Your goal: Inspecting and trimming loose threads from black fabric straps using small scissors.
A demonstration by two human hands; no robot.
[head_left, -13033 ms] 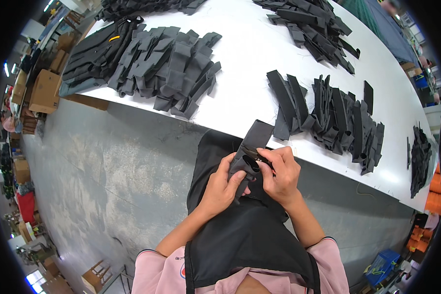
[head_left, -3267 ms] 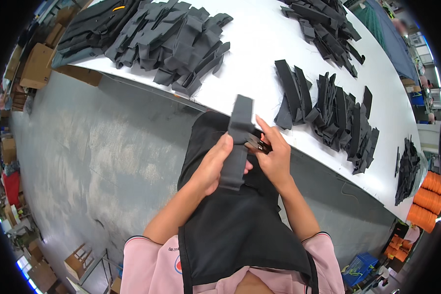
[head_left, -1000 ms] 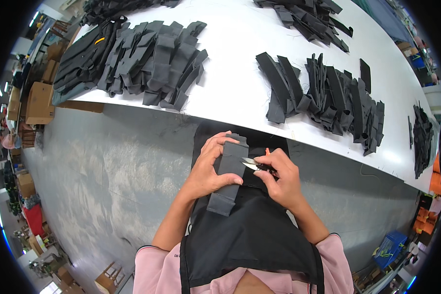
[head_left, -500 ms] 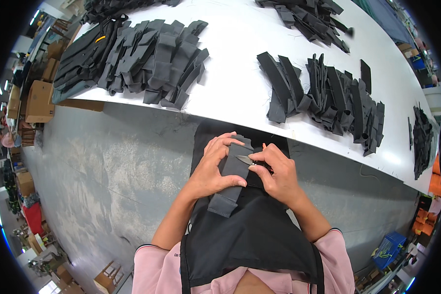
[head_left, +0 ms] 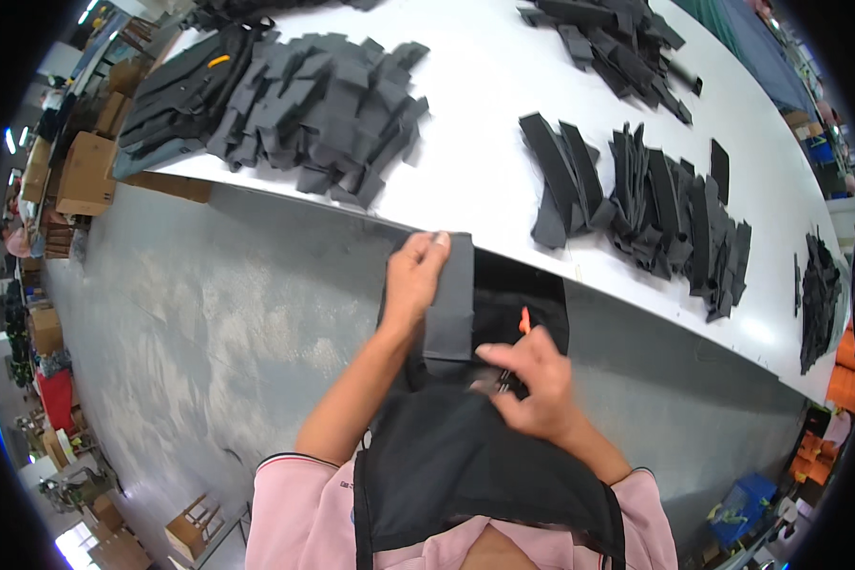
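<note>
My left hand (head_left: 414,285) grips the upper end of a dark grey fabric strip (head_left: 454,309), thumb on top. The strip hangs lengthwise in front of my black apron (head_left: 456,446), its upper end close to the table edge. To the right of its lower end is my right hand (head_left: 541,388), blurred by motion, with fingers curled round a small pair of thread snips. An orange end of the snips (head_left: 525,321) pokes out above the hand. Their blades, smeared, point left near the strip's lower edge.
On the white table (head_left: 475,142) lie a pile of grey strips (head_left: 337,114), folded black pieces (head_left: 176,100) with an orange tab, and more dark strips (head_left: 679,214) at right. A cardboard box (head_left: 87,176) stands left; a blue basket (head_left: 743,503) is at lower right.
My left hand has moved up and holds the strip by its upper end, straighter than before. My right hand has drawn the snips down, off the strip's face.
</note>
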